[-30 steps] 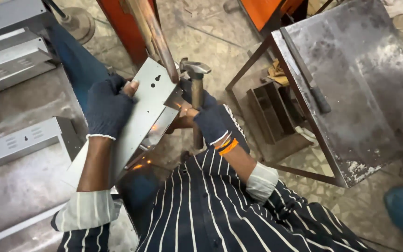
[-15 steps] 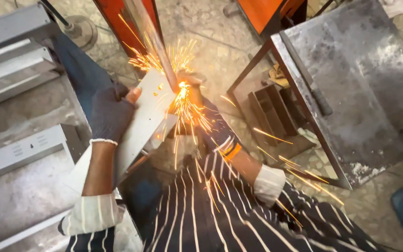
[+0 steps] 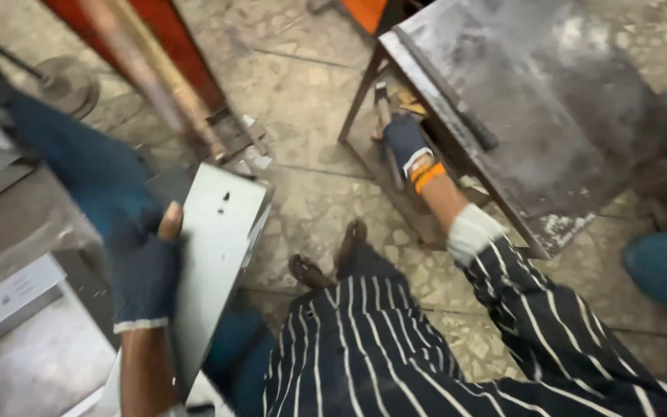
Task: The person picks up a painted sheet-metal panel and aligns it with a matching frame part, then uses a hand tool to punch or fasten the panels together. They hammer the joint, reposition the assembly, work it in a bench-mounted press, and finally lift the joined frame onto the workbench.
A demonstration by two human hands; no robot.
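My left hand (image 3: 144,270), in a dark blue glove, grips the left edge of a pale grey sheet-metal panel (image 3: 214,247) with small holes, held tilted above my lap. My right hand (image 3: 404,140), in a dark glove with an orange cuff, reaches out to the low frame under a metal table (image 3: 550,116). Its fingers are closed on the handle of a hammer (image 3: 382,99), whose head points away from me. My striped apron (image 3: 395,347) fills the lower middle.
An orange-red post and a rusty pipe (image 3: 156,85) stand at the upper left. Grey metal channels (image 3: 1,301) lie stacked at the left. A round base plate (image 3: 67,81) rests on the stone floor. A blue-clad leg (image 3: 665,266) shows at the right.
Sparks at the panel have stopped. My right hand has swung with the hammer from the panel out to the table frame. The left hand keeps hold of the panel.
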